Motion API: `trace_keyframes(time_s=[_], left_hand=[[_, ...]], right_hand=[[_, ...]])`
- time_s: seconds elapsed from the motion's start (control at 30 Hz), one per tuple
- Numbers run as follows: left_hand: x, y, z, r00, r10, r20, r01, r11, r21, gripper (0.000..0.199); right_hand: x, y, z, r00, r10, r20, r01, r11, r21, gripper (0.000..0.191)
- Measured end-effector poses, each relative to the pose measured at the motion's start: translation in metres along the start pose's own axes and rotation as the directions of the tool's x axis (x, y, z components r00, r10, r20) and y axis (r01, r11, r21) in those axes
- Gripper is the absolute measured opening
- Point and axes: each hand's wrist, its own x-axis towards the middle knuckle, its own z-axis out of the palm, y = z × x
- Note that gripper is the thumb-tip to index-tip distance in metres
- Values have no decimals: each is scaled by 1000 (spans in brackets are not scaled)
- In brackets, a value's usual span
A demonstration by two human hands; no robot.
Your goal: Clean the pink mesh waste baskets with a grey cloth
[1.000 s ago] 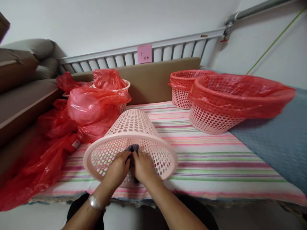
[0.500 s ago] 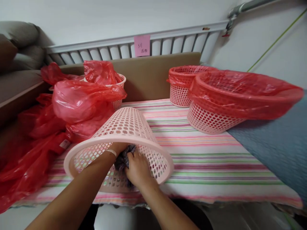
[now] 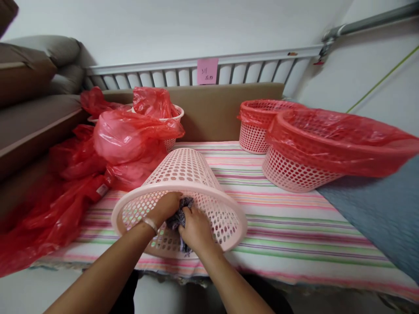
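A pale pink perforated plastic basket (image 3: 183,168) lies on its side, its wide mouth facing me. At that mouth is a bunched dark grey patterned cloth (image 3: 176,218), its loose end hanging down toward the lower rim. My right hand (image 3: 196,226) grips the cloth with bent fingers. On the other side of it, my left hand (image 3: 166,205) is closed against the same cloth, its fingertips partly hidden. A band circles my left wrist.
Red plastic bags (image 3: 127,139) are heaped at left, beside another pale basket (image 3: 176,114). Two red-lined baskets, a smaller one (image 3: 252,136) and a larger one (image 3: 294,174), stand at right. Underneath is a striped cloth (image 3: 288,242). A radiator (image 3: 157,78) runs along the wall.
My left hand has drawn back from inside the basket and now shows at its mouth. The cloth stays between both hands. The whole view has shifted slightly.
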Motion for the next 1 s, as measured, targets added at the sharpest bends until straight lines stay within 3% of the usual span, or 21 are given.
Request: trace_keyframes(time_s=[0.13,0.23,0.37,0.43,0.57,0.7,0.77,0.87,0.93,1.0], left_hand=[[-13,2,-2,999,-24,-29,26,998,52,22],[-17,16,-6,998,-23,-57,23,1000,8,23],[-46,43,-4,983,18,-182,-32,997,-74,44],[-66,50,5,980,66,-186,-86,991,-101,52],[-83,41,28,984,3,-181,-31,988,-154,50],[-74,23,41,970,-113,-216,77,982,-171,63],[-69,18,42,968,-127,-215,90,981,-174,72],[-63,16,39,975,-105,-196,65,978,-197,70],[-59,19,36,977,-90,-193,47,975,-218,65],[-57,27,36,976,-88,-198,41,972,-232,63]], right_hand=[[-2,0,1,1000,-25,1,25,1000,-10,33],[-4,1,0,1000,10,-18,-10,1000,15,34],[-8,2,-5,995,34,-90,-22,991,132,42],[-12,1,-8,996,39,-85,-24,985,173,47],[-26,-1,-15,999,47,-17,-42,978,203,52],[-50,4,-31,981,-11,-192,80,932,354,29],[-66,10,-45,948,-56,-313,206,858,471,12],[-89,25,-66,845,-88,-527,400,757,516,11],[-97,36,-72,758,-11,-652,419,774,475,4],[-97,45,-71,692,101,-714,355,814,460,15]])
